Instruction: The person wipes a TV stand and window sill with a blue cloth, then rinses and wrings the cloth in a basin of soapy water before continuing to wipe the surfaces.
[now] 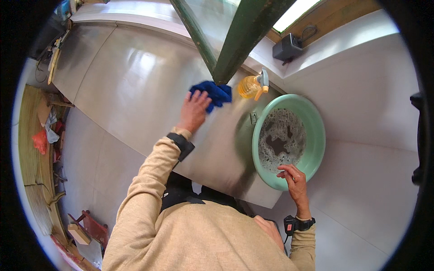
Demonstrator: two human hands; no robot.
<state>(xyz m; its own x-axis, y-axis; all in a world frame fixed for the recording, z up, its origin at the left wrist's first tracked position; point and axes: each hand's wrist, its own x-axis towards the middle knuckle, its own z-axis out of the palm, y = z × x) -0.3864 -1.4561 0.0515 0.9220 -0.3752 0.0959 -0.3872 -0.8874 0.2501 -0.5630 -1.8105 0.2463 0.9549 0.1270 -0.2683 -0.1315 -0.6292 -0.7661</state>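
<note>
My left hand lies on a crumpled blue cloth, palm down with fingers spread over its left part, on a shiny metal-topped table. My right hand hangs over the near rim of a green plastic basin, its fingers bent and nothing seen between them. Foamy water fills the basin's bottom. Beyond the basin stands a spray bottle of orange liquid with a grey and orange trigger head, to the right of the cloth.
A dark green metal post comes down just behind the cloth. A black box with a cable sits on the ledge at the back right. At the far left are wooden boards, a red plastic bag and a red stool.
</note>
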